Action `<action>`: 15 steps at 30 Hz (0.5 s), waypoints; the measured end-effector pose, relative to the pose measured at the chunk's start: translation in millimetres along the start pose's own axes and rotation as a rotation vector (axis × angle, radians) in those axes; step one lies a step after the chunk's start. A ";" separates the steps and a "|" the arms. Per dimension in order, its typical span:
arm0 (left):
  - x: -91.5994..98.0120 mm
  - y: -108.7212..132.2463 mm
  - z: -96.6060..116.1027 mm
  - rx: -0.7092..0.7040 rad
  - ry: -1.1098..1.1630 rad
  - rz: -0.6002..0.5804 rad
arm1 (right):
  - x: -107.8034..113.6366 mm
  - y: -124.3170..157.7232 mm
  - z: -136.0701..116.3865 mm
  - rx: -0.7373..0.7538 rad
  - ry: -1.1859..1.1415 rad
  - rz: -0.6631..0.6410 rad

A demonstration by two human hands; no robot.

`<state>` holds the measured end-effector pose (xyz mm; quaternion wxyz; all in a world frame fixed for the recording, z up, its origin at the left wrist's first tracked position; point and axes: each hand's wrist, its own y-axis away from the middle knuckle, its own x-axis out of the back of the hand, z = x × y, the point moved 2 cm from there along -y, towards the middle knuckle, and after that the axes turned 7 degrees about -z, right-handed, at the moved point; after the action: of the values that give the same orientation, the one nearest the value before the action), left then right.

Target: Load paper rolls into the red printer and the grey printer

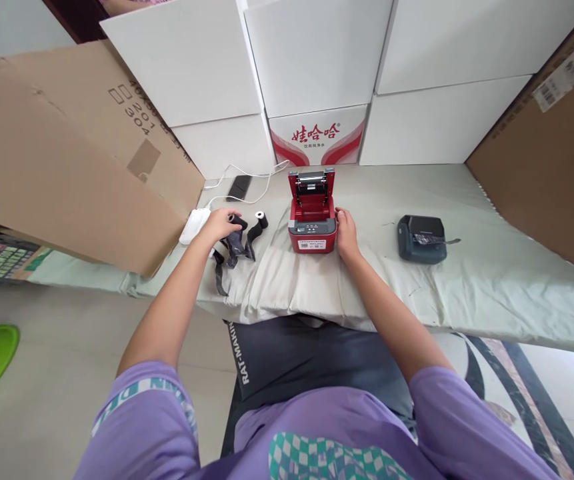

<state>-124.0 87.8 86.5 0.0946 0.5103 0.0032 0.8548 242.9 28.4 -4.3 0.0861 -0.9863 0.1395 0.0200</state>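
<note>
A red and grey label printer stands on the pale cloth in front of me, its lid raised and the red bay inside exposed. My right hand is against the printer's right side, fingers curled along it and partly hidden. To the left, my left hand grips a roll of black ribbon by its end. Crumpled loose ribbon hangs below that roll onto the cloth. Beside it, another black ribbon roll with a white core trails a strip.
A dark printer-like device with a strip sticking out sits at the right. A white adapter, a white cable and a dark flat object lie left. White boxes stand behind, with cardboard at left and right.
</note>
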 end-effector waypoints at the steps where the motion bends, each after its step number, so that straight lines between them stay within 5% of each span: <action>1: -1.8 -0.6 0.2 -0.025 -0.032 -0.007 | 0.0 -0.5 0.9 -0.002 -0.001 0.000; 9: -14.7 2.0 -3.9 -0.078 -0.126 -0.090 | -0.3 -2.5 4.0 -0.008 -0.009 0.003; 15: 14.0 10.8 -16.8 -0.017 -0.065 0.037 | -0.7 -1.8 1.9 -0.008 -0.027 -0.008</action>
<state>-146.8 81.0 91.7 0.0831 0.5370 -0.0166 0.8393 242.7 30.7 -5.9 0.0840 -0.9868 0.1345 0.0337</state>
